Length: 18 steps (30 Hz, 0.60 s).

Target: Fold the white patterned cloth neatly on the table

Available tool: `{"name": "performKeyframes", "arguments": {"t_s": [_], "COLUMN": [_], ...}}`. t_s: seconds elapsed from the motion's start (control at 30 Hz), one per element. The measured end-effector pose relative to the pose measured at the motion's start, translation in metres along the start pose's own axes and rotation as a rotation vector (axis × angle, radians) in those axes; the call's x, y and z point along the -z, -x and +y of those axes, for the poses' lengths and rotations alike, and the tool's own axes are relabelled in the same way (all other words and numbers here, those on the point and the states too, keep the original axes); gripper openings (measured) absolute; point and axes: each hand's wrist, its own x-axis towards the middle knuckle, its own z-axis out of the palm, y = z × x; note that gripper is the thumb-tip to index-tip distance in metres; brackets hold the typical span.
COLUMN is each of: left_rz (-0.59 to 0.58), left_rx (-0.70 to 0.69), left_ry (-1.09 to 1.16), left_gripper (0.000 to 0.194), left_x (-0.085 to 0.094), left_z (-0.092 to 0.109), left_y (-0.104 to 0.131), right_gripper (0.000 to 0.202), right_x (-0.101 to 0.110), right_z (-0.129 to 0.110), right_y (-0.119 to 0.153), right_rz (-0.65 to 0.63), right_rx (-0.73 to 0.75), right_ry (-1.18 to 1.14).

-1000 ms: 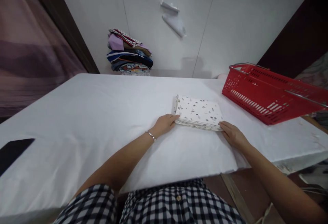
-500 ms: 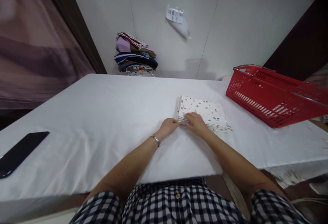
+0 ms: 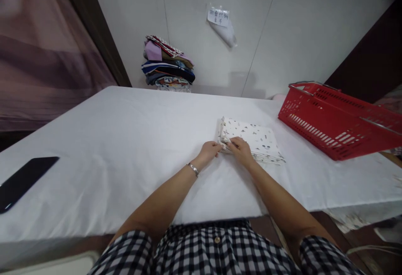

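Note:
A white cloth point(image 3: 256, 136) with a small scattered print lies folded into a layered rectangle on the white-covered table point(image 3: 141, 128). My left hand point(image 3: 210, 151), with a silver bracelet at the wrist, pinches the cloth's near left corner between thumb and fingers. Beside it my right hand point(image 3: 241, 149) grips the same near edge, its fingers closed on the upper layers. Between the two hands a bit of the corner is lifted and bunched. The right fingertips are partly hidden by the fabric.
To the right stands a red plastic basket point(image 3: 339, 120) with metal handles. A black phone point(image 3: 25, 180) lies at the left edge. Behind the table a pile of folded fabrics point(image 3: 168, 63) rests against the wall, and a paper sign point(image 3: 218, 17) hangs there.
The cloth's near left corner has been raised and bunched between my fingers. Both hands stay close to where they were, and the view has shifted slightly.

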Motion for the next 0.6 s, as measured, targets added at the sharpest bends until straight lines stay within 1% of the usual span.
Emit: {"name": "performKeyframes", "arguments": {"t_s": [0.07,0.17,0.27,0.37,0.43,0.47,0.5,0.53,0.6], "left_rz": [0.043,0.082,0.12,0.148,0.126,0.119,0.123,0.139,0.179], "left_rx": [-0.033,-0.095,-0.188,-0.333,-0.431,-0.455,-0.452,-0.421,-0.323], "left_ry": [-0.121,-0.274,-0.332,-0.412,-0.429,-0.419,-0.406,-0.398,-0.431], "left_gripper": [0.025,0.025,0.021,0.018,0.019,0.02,0.021,0.022,0.023], "left_x": [0.002,0.003,0.002,0.003,0.006,0.008,0.01,0.012,0.015], "left_z": [0.0,-0.001,-0.005,-0.009,-0.011,-0.011,-0.012,-0.013,-0.013], "left_y": [0.003,0.007,0.009,0.009,0.007,0.006,0.005,0.004,0.003], "right_gripper": [0.023,0.023,0.023,0.027,0.026,0.023,0.02,0.017,0.015], "right_x": [-0.002,-0.006,-0.008,-0.008,-0.009,-0.009,-0.01,-0.011,-0.012], "right_z": [-0.001,-0.003,-0.005,-0.005,-0.005,-0.004,-0.004,-0.003,-0.003], "right_y": [0.002,0.007,0.012,0.014,0.014,0.013,0.012,0.012,0.01], "right_rz": [0.002,-0.018,-0.039,-0.078,-0.062,-0.041,-0.018,0.002,0.035], "right_rx": [-0.003,0.043,0.111,0.161,0.135,0.103,0.067,0.033,-0.013], "right_ry": [0.003,0.083,0.185,0.264,0.266,0.246,0.217,0.186,0.139]}}
